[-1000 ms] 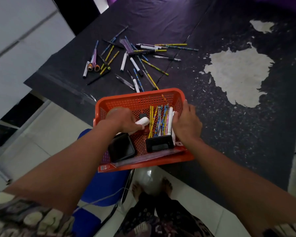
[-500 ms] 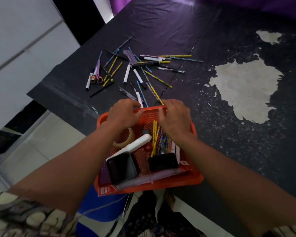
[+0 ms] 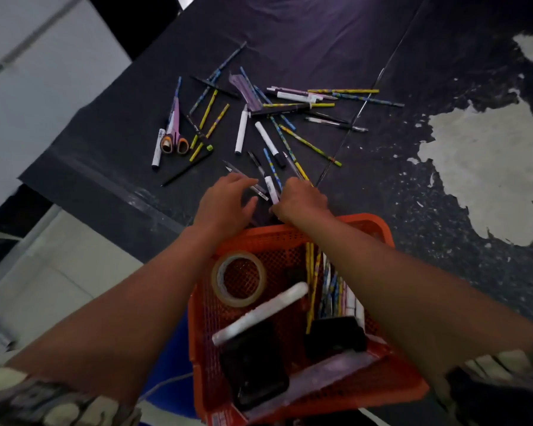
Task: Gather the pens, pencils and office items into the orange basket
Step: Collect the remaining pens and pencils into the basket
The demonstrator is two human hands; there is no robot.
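Observation:
The orange basket (image 3: 368, 224) sits at the near table edge. It holds a tape roll (image 3: 240, 279), a white tube (image 3: 260, 313), black items and several pencils. Loose pens and pencils (image 3: 277, 130) lie scattered on the dark table beyond it, with purple scissors (image 3: 174, 132) at the left. Both hands reach past the basket's far rim to the nearest pens. My left hand (image 3: 225, 202) has straight fingers touching a grey pen (image 3: 243, 179). My right hand (image 3: 302, 199) curls its fingers over the near ends of a white marker (image 3: 270, 186) and a yellow pencil.
The dark table (image 3: 382, 186) has a worn pale patch (image 3: 480, 167) at the right. Its left edge drops to a tiled floor (image 3: 59, 272). A blue seat (image 3: 166, 364) shows under the basket's left side.
Both hands left the basket's far rim and moved forward onto the nearest pens. The basket now lies nearer in view, with more of the tape roll showing.

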